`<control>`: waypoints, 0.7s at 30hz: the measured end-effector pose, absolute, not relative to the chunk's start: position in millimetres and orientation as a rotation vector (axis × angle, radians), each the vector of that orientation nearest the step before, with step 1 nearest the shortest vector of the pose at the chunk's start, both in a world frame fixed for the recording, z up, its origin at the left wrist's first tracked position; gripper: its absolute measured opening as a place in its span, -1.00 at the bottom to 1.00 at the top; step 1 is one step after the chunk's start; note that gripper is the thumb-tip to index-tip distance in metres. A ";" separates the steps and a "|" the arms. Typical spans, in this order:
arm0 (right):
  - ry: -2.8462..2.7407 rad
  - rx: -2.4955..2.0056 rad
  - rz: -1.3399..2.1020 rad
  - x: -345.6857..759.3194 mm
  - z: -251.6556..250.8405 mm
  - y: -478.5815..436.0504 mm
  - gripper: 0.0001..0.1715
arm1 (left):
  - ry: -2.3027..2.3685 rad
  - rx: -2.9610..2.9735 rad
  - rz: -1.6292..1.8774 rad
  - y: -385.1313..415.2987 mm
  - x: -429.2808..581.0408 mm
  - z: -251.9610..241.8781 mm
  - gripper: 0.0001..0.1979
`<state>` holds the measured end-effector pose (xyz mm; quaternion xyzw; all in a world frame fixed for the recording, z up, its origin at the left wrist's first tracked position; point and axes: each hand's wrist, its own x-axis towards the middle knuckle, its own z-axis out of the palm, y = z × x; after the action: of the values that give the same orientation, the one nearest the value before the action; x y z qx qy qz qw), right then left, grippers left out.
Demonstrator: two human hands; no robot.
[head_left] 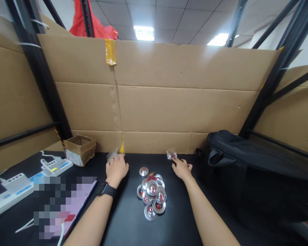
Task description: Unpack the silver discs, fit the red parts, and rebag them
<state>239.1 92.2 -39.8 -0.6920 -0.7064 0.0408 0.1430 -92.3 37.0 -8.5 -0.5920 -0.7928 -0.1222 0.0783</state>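
Observation:
Toward the back left, my left hand has its fingers closed at a crumpled clear plastic bag, which is partly hidden and blurred. My right hand reaches to the back right with its fingers apart. One fingertip meets a small clear packet with something red inside. Between my forearms lies a loose pile of small metal cymbals, shiny and domed, with red at their centres. A single cymbal sits just behind the pile. A dark watch is on my left wrist.
An open cardboard box stands at the back left. Nearer are a white power strip with cables and a flat pinkish device, partly pixelated. A black bag fills the right side. A cardboard wall closes off the back.

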 end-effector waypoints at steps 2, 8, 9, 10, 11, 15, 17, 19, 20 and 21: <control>-2.094 -1.965 0.135 235.9 -33.9 86.6 -0.51 | -2.297 -1.840 -0.445 34.5 -85.5 -2.4 -0.46; -2.286 -1.693 0.142 220.4 -14.7 65.5 -0.73 | -1.896 -2.279 -0.722 27.3 -58.2 8.9 -0.65; -2.285 -1.658 0.131 217.9 -13.3 63.2 -0.75 | -1.824 -2.338 -0.760 26.0 -54.7 9.8 -0.66; -2.274 -1.630 0.113 215.7 -12.8 61.5 -0.73 | -1.739 -2.398 -0.800 24.7 -52.0 10.7 -0.68; -2.259 -1.608 0.090 213.8 -13.2 60.6 -0.66 | -1.643 -2.459 -0.838 23.5 -50.0 11.4 -0.68; -2.223 -1.551 0.042 209.5 -20.9 63.2 -0.49 | -1.354 -2.609 -0.943 19.8 -46.7 14.7 -0.69; -2.217 -1.562 0.030 208.7 -24.9 66.9 -0.54 | -1.328 -2.599 -0.980 18.2 -45.7 16.4 -0.68; -2.212 -1.607 0.018 208.3 -27.0 70.3 -0.58 | -1.315 -2.590 -1.003 16.6 -44.1 17.7 -0.67; -2.207 -1.633 0.009 208.0 -27.4 71.5 -0.60 | -1.309 -2.590 -1.011 15.9 -43.1 18.1 -0.67; -2.204 -1.655 -0.002 207.4 -27.3 72.3 -0.60 | -1.304 -2.593 -1.017 15.2 -42.1 18.2 -0.67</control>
<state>207.4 72.3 -27.3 -0.5893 -0.7849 -0.0006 0.1916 -42.1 15.2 18.2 -0.8426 -0.4238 -0.3306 0.0332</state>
